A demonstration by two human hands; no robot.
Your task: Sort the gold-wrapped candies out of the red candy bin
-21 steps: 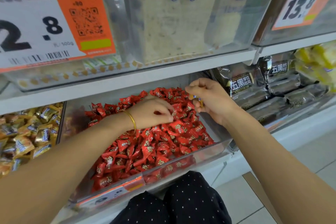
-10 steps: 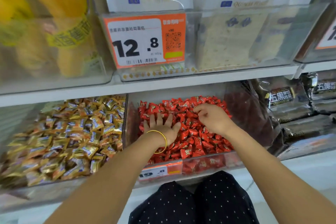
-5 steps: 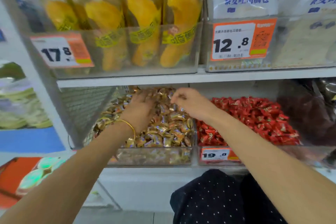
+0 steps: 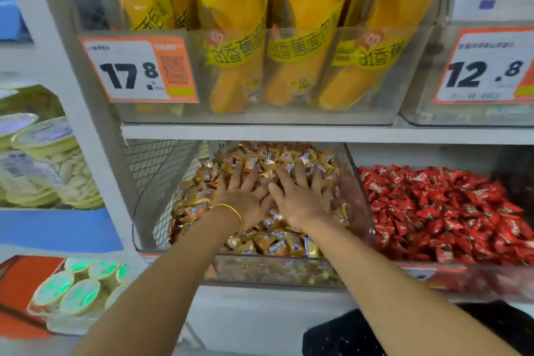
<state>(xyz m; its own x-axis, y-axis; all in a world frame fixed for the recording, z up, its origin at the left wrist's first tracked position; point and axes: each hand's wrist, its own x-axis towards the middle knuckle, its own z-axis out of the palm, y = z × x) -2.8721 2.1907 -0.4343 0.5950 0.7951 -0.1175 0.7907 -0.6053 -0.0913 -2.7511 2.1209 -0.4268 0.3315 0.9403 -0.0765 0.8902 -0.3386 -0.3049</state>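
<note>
Here both hands lie side by side on a heap of gold candies (image 4: 268,243) that fills a clear bin (image 4: 274,272) on the lower shelf. The left hand (image 4: 245,199) rests palm down with its fingers straight and spread, and it grips nothing. A thin gold bangle (image 4: 228,209) circles its wrist. The right hand (image 4: 303,202) lies just beside it, thumbs almost touching. It is also flat and open, with its fingers fanned over the wrappers toward the back of the heap. Whether any single candy sits under either palm cannot be told.

The red candy bin (image 4: 476,276) stands immediately to the right of the gold one, with a clear wall between them. The red candies (image 4: 448,211) are piled high in it, and neither hand touches them. No gold wrapper can be made out among the red ones, though the right edge of the view is blurred.

A wire mesh panel (image 4: 156,176) closes the left side of the gold bin. On the shelf above, tall packs of yellow bread (image 4: 237,37) stand upright in a clear tray. An orange and white price tag (image 4: 138,69) on the tray reads 17.8. A second tag (image 4: 485,66) further right reads 12.8. Left of the shelf post are pale lidded tubs (image 4: 49,159), with round lidded cups (image 4: 72,289) below them. A dark dotted garment (image 4: 361,335) shows at the bottom between the forearms.
</note>
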